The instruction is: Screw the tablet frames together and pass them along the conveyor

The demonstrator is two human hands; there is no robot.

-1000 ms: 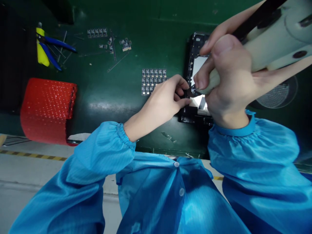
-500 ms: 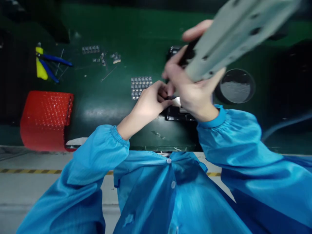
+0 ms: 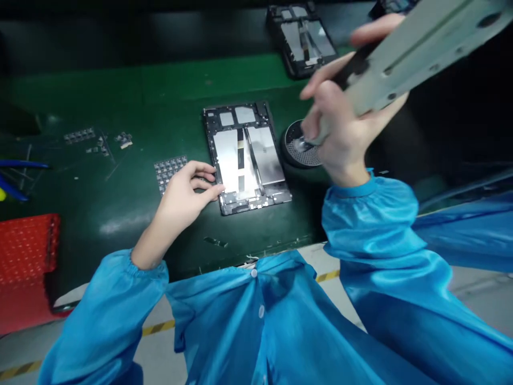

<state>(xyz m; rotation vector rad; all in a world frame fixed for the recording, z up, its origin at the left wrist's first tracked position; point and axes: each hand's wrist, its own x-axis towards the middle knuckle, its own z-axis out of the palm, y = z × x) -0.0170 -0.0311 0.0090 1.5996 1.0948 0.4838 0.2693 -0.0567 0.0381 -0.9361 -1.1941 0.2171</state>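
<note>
An opened tablet (image 3: 266, 155) lies on the green bench, its metal plates and flat cables showing. My left hand (image 3: 186, 187) holds the tablet's lower left edge between thumb and fingers. My right hand (image 3: 344, 128) is closed around a long grey-green electric screwdriver (image 3: 420, 59), which slants up to the right close to the camera. The screwdriver's lower end is over a round black dish (image 3: 294, 155) with a perforated plate, right of the tablet. My fingers and the tool hide part of the dish, and I cannot make out the bit.
A second opened tablet (image 3: 308, 43) lies at the back. Small parts in rows (image 3: 170, 168) sit beside my left hand; more small parts (image 3: 79, 135) lie farther left. Blue-handled pliers (image 3: 20, 164) and a red bubble-wrap pouch (image 3: 24, 251) are at the left. A strip (image 3: 215, 241) lies near the front edge.
My right hand has moved with the screwdriver from over the tablet to the dish, uncovering the tablet. My left hand has shifted to the tablet's left edge. The view has swung right.
</note>
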